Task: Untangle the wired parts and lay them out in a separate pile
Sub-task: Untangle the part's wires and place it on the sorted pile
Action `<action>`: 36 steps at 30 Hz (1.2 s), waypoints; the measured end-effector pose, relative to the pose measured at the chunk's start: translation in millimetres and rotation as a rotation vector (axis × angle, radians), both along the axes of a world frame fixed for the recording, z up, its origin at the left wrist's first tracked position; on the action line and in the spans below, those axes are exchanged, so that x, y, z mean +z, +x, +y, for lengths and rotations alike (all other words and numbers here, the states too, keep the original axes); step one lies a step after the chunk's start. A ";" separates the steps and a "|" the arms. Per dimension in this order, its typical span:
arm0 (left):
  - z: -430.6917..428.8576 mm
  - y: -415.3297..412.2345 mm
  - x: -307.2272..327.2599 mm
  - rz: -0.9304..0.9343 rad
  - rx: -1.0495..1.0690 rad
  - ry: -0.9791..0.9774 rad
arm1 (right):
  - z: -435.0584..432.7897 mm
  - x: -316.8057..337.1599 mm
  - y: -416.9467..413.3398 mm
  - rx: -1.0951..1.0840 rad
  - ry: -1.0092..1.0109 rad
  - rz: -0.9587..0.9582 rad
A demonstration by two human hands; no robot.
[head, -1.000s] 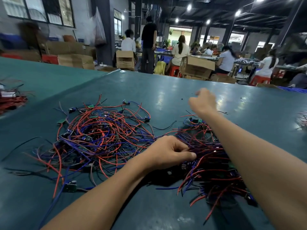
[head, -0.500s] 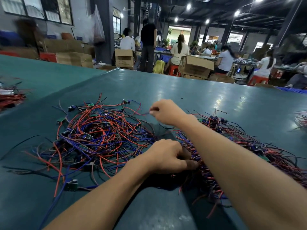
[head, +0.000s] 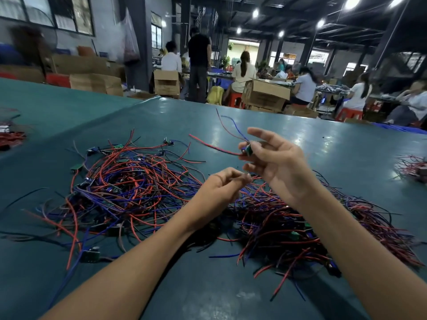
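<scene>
- The right hand point(head: 277, 162) is raised above the worktop point(head: 323, 144). Its thumb and fingers point(head: 265, 135) pinch a small green wired part point(head: 248, 150), with the forefinger held out straight.
- The part's red lead runs nearly level towards the left. A red and a blue lead rise up and to the left, away from the palm.
- The left hand point(head: 219, 190) sits lower, just beside the right. Its fingers point(head: 240, 177) are curled, tips together; I cannot tell whether they hold a wire.
- Under the left forearm lies a tangled heap point(head: 129, 188) of red and blue wires.
- A second heap point(head: 312, 229) lies under the right forearm, and the two touch in the middle.
</scene>
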State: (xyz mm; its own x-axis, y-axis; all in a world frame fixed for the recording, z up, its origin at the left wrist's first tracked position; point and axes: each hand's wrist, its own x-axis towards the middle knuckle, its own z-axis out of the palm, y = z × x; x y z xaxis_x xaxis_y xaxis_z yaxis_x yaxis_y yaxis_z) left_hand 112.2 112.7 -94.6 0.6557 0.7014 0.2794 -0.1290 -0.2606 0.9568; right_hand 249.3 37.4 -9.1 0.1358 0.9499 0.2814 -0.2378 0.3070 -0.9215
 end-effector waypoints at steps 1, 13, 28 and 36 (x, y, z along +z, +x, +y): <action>-0.1 -0.1 0.3 -0.006 -0.008 -0.014 | -1.7 -4.7 -0.9 -0.004 -0.007 0.007; 5.1 -2.6 7.7 -0.321 -0.019 -0.324 | -13.9 -38.5 -12.9 -0.330 0.126 -0.253; 4.1 -5.8 10.3 -0.383 0.023 -0.331 | -19.1 -46.8 -23.5 -0.313 -0.113 -0.181; 3.7 -6.6 13.9 -0.353 0.017 -0.342 | -20.7 -45.3 -23.9 -0.202 -0.143 -0.296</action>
